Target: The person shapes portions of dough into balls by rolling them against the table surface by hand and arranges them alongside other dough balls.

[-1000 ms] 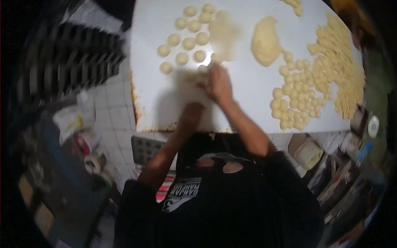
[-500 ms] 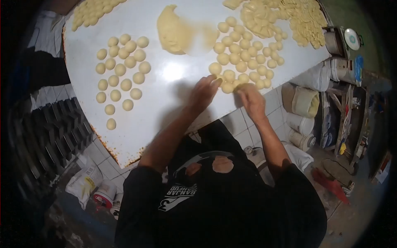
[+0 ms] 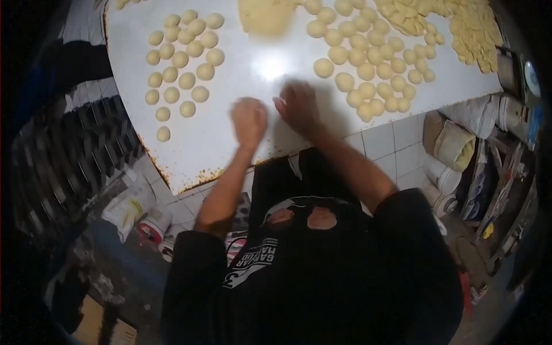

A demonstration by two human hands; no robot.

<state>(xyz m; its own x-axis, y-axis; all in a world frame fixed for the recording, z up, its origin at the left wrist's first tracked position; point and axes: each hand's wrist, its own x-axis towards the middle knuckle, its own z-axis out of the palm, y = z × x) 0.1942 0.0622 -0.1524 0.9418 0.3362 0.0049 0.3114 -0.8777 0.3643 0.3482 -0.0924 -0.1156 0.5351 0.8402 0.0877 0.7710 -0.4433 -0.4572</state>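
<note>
On the white counter (image 3: pixel 195 152), dough balls (image 3: pixel 180 58) are sitting left and right, looking done; a far lump (image 3: pixel 265 16) is lying unshaped. The left hand (image 3: pixel 250 122) and right hand (image 3: pixel 299 106) are curling between, grip unclear.

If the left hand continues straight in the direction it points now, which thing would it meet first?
Probably the large dough piece at the picture's top edge, across bare tabletop. How high the left hand is cannot be judged.

"Worktop (image 3: pixel 215 138)?"
"White, its eight-o'clock corner speckled rust-brown."
"Dough balls (image 3: pixel 365 71) at one o'clock?"
"Pale yellow. And the six-o'clock shirt (image 3: pixel 356 276) is black with white lettering (image 3: pixel 251 264)."
</note>
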